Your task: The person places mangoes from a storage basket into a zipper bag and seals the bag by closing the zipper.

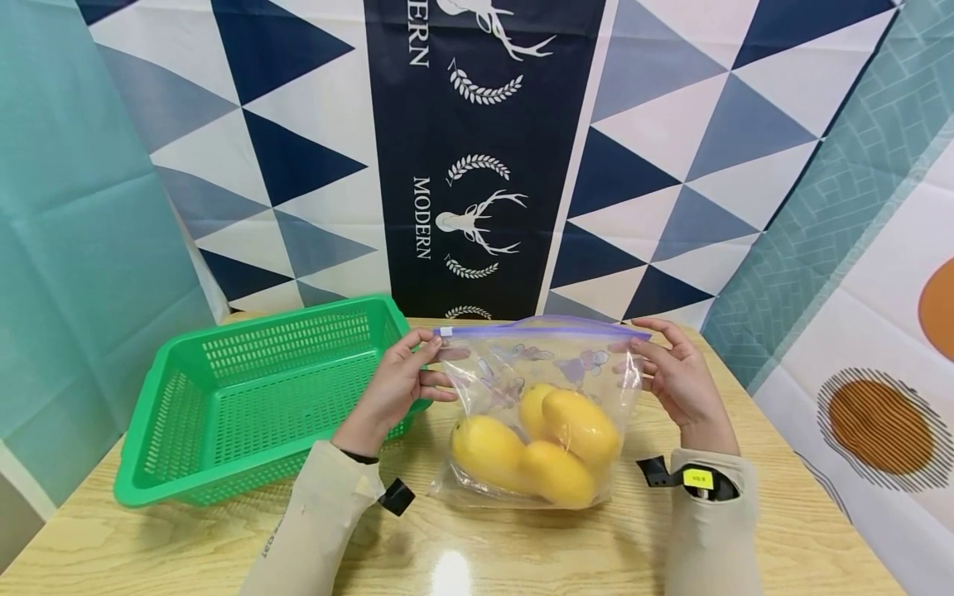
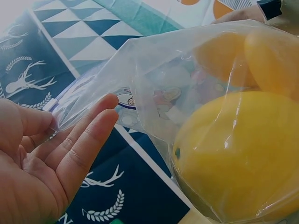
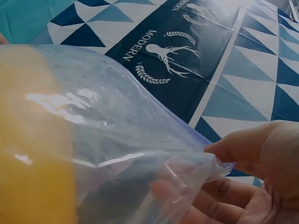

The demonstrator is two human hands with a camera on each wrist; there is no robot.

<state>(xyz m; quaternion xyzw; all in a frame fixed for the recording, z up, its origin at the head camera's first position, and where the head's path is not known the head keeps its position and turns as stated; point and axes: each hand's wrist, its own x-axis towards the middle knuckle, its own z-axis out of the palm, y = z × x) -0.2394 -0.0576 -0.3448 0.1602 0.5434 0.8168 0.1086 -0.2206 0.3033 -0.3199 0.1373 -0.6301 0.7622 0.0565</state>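
Note:
A clear zip bag [image 1: 477,364] with a purple zip strip and printed cartoon figures stands upright on the table. Inside it lie several yellow mangoes [image 1: 581,426], which fill the lower part. My left hand [image 1: 398,377] pinches the top left corner, near the white slider [image 1: 445,331]. At the top right corner, my right hand [image 1: 678,377] pinches the bag's edge between thumb and fingers. The left wrist view shows a mango [image 2: 238,149] close up through the plastic. In the right wrist view the purple strip [image 3: 163,109] runs down to my thumb.
A green plastic basket [image 1: 261,459] with slotted sides stands left of the bag, its slotted floor bare. The wooden table [image 1: 522,555] ends at a patterned cloth [image 1: 477,124] behind. Behind the basket a small tan thing [image 1: 242,316] is mostly hidden.

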